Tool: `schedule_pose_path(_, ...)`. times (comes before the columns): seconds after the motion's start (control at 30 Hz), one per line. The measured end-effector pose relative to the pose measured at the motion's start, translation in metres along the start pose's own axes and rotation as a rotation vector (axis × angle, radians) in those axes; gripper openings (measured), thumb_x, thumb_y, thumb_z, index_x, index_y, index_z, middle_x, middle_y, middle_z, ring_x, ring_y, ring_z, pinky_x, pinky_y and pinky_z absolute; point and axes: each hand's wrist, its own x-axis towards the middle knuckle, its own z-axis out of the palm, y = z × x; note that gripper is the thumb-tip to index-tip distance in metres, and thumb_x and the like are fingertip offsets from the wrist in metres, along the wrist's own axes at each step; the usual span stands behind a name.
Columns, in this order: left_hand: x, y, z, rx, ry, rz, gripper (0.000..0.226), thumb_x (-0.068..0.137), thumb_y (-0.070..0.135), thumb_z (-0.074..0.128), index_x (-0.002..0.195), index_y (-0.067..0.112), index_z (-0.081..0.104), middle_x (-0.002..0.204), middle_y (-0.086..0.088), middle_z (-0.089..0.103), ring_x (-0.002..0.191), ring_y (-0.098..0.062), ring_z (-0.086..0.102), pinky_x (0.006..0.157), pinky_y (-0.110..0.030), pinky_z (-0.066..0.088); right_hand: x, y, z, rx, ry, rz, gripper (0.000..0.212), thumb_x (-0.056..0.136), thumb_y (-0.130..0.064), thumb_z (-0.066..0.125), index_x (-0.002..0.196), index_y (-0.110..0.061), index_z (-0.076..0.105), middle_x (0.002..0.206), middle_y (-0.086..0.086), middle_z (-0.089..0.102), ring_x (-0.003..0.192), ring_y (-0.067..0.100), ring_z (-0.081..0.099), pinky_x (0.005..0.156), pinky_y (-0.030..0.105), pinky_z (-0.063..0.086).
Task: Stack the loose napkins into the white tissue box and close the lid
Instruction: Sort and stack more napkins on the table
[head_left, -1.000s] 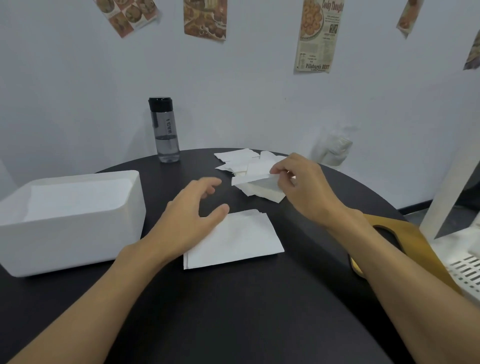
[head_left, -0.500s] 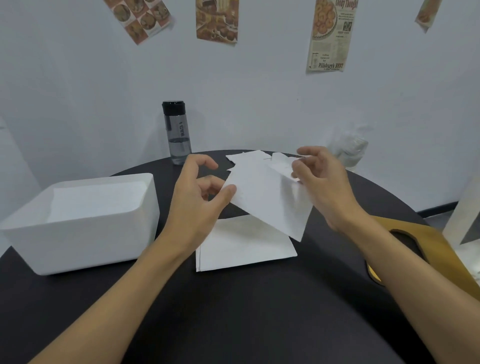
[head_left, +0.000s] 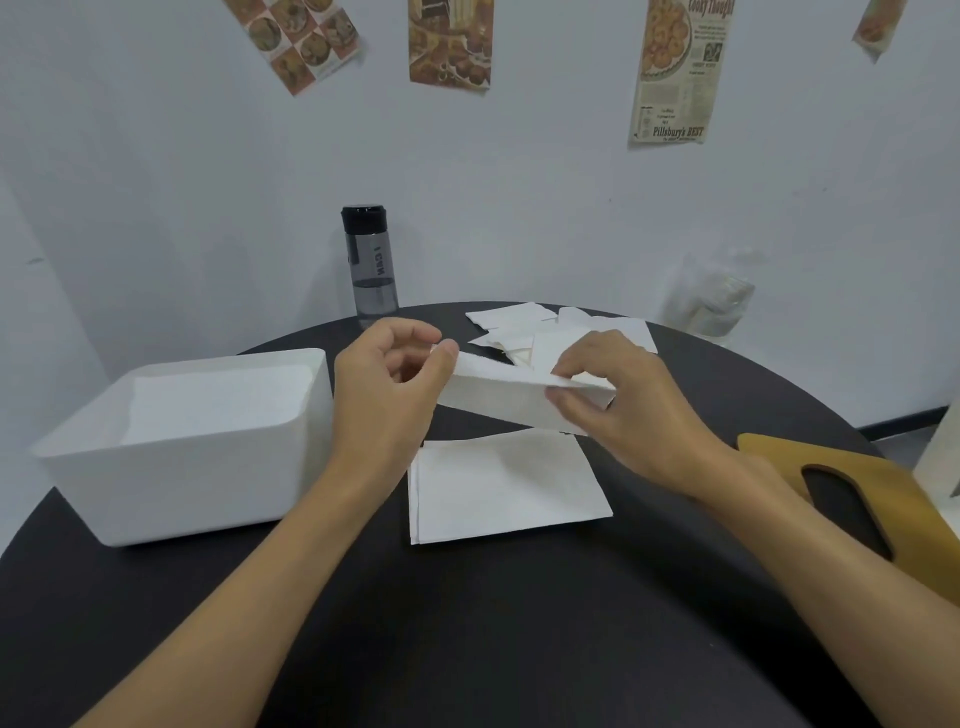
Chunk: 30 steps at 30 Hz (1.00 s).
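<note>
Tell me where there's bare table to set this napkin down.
Barest: the near table, in front of the napkin stack and white tissue box, between your forearms. Crowded: loose napkins at the far side, wooden lid at right, bottle behind.

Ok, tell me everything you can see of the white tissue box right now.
The white tissue box is a rectangular tub with rounded corners and smooth matte walls, plastic by the look. It stands upright on the black table, at its left side. Its top is open, with no lid on it. Inside lies a flat white layer, probably napkins. The left hand is just beside its right end; whether the wrist touches the wall cannot be told.
</note>
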Motion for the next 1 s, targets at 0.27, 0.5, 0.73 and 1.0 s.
schedule_pose_path(0.27, 0.004, 0.000, -0.009, 0.344, -0.121, 0.154, 0.015, 0.086, 0.026, 0.077, 0.080, 0.034, 0.066, 0.103, 0.004, 0.058, 0.088, -0.004, 0.053, 0.075, -0.018, 0.042, 0.003, -0.007, -0.013, 0.369, 0.054, 0.157, 0.020, 0.102, -0.018, 0.055, 0.096, -0.017, 0.074, 0.098, -0.008, 0.073, 0.095, 0.012, 0.066, 0.083, 0.032, 0.051)
schedule_pose_path(0.5, 0.006, 0.010, -0.015, 0.178, -0.201, -0.060, 0.014, 0.090, 0.014, 0.070, 0.085, 0.007, 0.060, 0.055, -0.003, 0.060, 0.049, -0.013, 0.047, 0.050, -0.021, 0.041, 0.008, 0.003, -0.003, 0.482, 0.065, 0.340, 0.019, 0.083, -0.035, 0.073, 0.101, -0.036, 0.066, 0.090, 0.034, 0.057, 0.069, 0.027, 0.052, 0.067, 0.037, 0.044)
schedule_pose_path(0.73, 0.007, -0.002, -0.022, 0.506, -0.589, -0.284, 0.027, 0.086, 0.012, 0.065, 0.105, 0.028, 0.054, 0.079, -0.018, 0.071, 0.069, -0.029, 0.068, 0.081, -0.048, 0.057, -0.002, 0.019, 0.019, 0.166, -0.304, 0.404, 0.027, 0.086, -0.031, 0.075, 0.109, -0.028, 0.061, 0.077, -0.008, 0.055, 0.062, -0.003, 0.051, 0.060, 0.010, 0.037)
schedule_pose_path(1.0, -0.002, -0.011, -0.013, 0.839, -0.675, -0.045, 0.028, 0.089, 0.046, 0.065, 0.115, 0.043, 0.055, 0.125, 0.009, 0.048, 0.118, -0.014, 0.047, 0.104, -0.039, 0.039, -0.007, 0.030, 0.026, 0.075, -0.429, 0.397, 0.041, 0.066, -0.064, 0.065, 0.099, -0.040, 0.062, 0.100, -0.016, 0.057, 0.093, 0.006, 0.056, 0.105, 0.045, 0.041)
